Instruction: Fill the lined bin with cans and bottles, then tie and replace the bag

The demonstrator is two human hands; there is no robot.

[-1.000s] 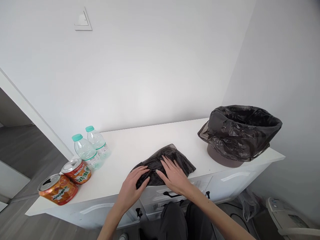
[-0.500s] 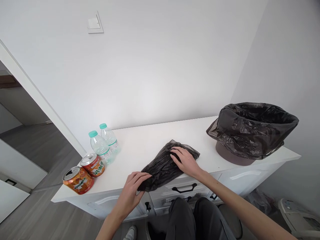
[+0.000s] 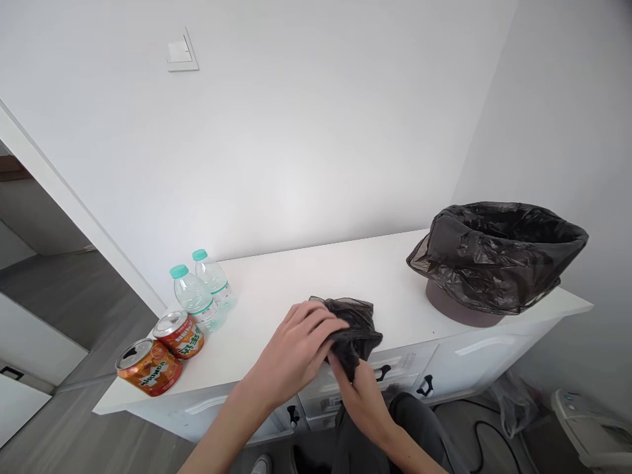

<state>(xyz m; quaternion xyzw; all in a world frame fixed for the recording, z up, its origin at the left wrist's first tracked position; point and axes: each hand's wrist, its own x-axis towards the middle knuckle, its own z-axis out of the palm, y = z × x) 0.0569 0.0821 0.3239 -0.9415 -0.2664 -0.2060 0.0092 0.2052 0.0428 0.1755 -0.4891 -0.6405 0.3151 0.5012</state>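
A thin black plastic bag (image 3: 353, 316) is bunched up at the front edge of the white cabinet top. My left hand (image 3: 309, 336) comes over it from the left, its fingers closed on the gathered plastic. Just below and to the right, my right hand (image 3: 363, 398) grips the lower part of the same bag, in front of the drawers. Both hands are close together, and some fingertips are hidden by the bag.
Two clear bottles with teal caps (image 3: 195, 296) and two orange drink cans (image 3: 151, 367) stand at the left end of the cabinet top (image 3: 266, 296). A brown bin (image 3: 461, 309) lined with a black bag (image 3: 494, 270) stands at the right.
The loose bag lay stretched out between both hands; now it is bunched smaller. My left hand moved right and up; my right hand moved down, below the counter's edge.
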